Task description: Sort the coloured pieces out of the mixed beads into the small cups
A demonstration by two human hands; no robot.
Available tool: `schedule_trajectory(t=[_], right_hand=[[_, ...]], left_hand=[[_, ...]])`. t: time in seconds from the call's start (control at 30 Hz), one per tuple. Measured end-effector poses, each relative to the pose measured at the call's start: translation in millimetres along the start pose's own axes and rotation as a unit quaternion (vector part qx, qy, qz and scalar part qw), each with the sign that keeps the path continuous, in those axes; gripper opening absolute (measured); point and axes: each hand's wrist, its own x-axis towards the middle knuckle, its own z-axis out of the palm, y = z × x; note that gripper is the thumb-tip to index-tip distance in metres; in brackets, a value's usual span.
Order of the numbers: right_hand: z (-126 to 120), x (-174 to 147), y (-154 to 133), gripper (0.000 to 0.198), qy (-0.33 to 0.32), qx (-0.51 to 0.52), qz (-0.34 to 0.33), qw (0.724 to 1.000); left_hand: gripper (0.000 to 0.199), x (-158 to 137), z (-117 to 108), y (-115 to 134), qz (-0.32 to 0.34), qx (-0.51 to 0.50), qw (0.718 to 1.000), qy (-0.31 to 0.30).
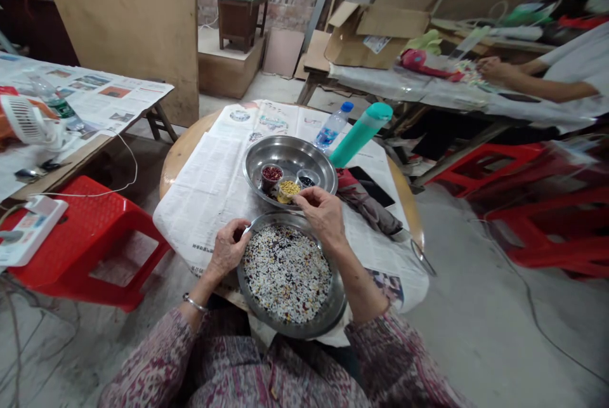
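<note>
While the left hand (227, 248) grips the mixed-grain pan (333, 306) rim steadying it, the right hand (321, 210), fingertips pinched on something unseen, hovers at the yellow-bean cup (288, 188).

Silver steel pan (333, 306) filled with speckled white, black and yellow grains (285, 271). Second silver pan (257, 167) holding cups of dark red beans (272, 172), yellow beans (289, 188) and black beans (306, 181). Teal flask (360, 134); clear bottle (332, 128) with blue cap. Bright red stool (90, 230). Mauve floral-patterned sleeves (157, 363). Black-and-white printed newspaper (209, 186).
</note>
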Motion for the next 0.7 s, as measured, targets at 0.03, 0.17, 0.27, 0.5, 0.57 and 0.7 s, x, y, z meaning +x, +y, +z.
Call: schedule_trajectory(t=[0.03,0.17,0.27,0.5,0.57,0.7], right_hand=[[-0.1,6.1,0.1,0.023,-0.002,-0.029,-0.014,0.999],[1.4,28.9,-0.6,0.019,-0.033,-0.202,-0.057,0.977],[5.5,42.0,-1.5,0.024,-0.070,-0.363,-0.077,0.926],[16.2,59.6,-4.4,0.026,-0.133,-0.486,-0.049,0.862],[17.7,61.9,-2.9,0.025,-0.134,-0.478,-0.048,0.867],[19.2,63.1,4.9,0.025,-0.118,-0.462,-0.067,0.877]], left_hand=[[0.015,0.1,-0.2,-0.2,-0.001,0.002,1.000,-0.001],[0.016,0.6,0.0,-1.8,-0.003,0.009,1.000,-0.004],[0.016,0.8,0.5,-3.5,0.001,0.009,1.000,-0.004],[0.017,0.6,0.7,-4.1,0.000,0.005,1.000,-0.009],[0.018,0.5,0.6,-3.6,-0.003,0.005,1.000,-0.009],[0.018,0.3,0.3,-2.5,-0.005,0.008,1.000,-0.009]])
